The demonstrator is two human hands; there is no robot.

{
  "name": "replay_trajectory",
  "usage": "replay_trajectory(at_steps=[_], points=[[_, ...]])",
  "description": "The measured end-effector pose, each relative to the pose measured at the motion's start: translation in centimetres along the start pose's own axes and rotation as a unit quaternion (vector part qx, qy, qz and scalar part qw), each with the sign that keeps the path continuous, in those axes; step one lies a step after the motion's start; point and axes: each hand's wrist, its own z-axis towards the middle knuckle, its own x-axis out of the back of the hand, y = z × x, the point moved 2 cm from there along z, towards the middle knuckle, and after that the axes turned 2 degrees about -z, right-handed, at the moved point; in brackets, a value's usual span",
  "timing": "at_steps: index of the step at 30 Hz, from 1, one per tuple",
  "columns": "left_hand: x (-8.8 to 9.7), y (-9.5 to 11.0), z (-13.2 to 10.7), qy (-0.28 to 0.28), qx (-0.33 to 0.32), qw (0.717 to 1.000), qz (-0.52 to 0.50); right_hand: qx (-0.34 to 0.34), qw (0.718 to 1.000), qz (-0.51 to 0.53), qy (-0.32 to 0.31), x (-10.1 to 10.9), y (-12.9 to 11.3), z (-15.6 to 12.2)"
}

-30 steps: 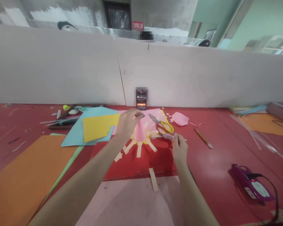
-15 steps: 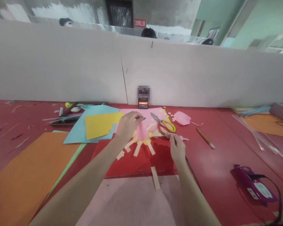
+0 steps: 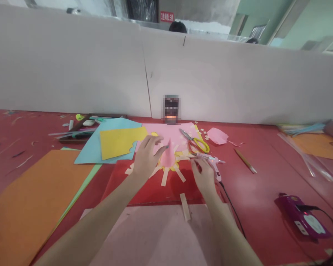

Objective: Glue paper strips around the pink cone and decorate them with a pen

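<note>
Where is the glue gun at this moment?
In the head view, the glue gun is right of centre, beside the right hand, with the scissors just beyond it and a brown stick to its right.

Two hands. One pink cone, one glue gun, one pair of scissors, one brown pen-shaped tool. One phone and one red sign at twelve o'clock. Two orange sheets: one at eight o'clock, one at three. One yellow sheet and one blue sheet at nine. One purple power strip at four.
</note>
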Motion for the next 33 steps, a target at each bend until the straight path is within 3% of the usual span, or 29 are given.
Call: replay_trajectory(at_steps=[5,8,13,19,24,29,33], points=[[-0.9,-2.7,-4.7,-0.196,0.008,0.980,0.003,0.092,0.988,-0.038,-0.120,-2.5,-2.0,-2.0],[-1.7,-4.0,-6.5,-0.245,0.013,0.969,-0.008,0.156,0.971,-0.093,-0.158,-3.9,-2.7,-2.9],[-2.0,-4.4,-6.8,-0.254,0.028,0.967,-0.017,0.183,0.949,-0.169,-0.194,-4.7,-2.6,-3.4],[-1.8,-4.0,-6.7,-0.258,0.031,0.965,-0.031,0.191,0.940,-0.181,-0.215,-4.3,-2.6,-3.4],[-1.8,-4.0,-7.0,-0.254,0.036,0.966,-0.034,0.186,0.949,-0.140,-0.212,-4.0,-2.4,-3.3],[-1.9,-4.0,-7.1,-0.240,0.031,0.970,-0.027,0.129,0.971,-0.038,-0.200,-3.4,-2.1,-3.2],[-1.9,-3.9,-7.0,-0.242,0.036,0.969,-0.025,0.112,0.972,-0.032,-0.202,-3.3,-2.2,-3.2]])
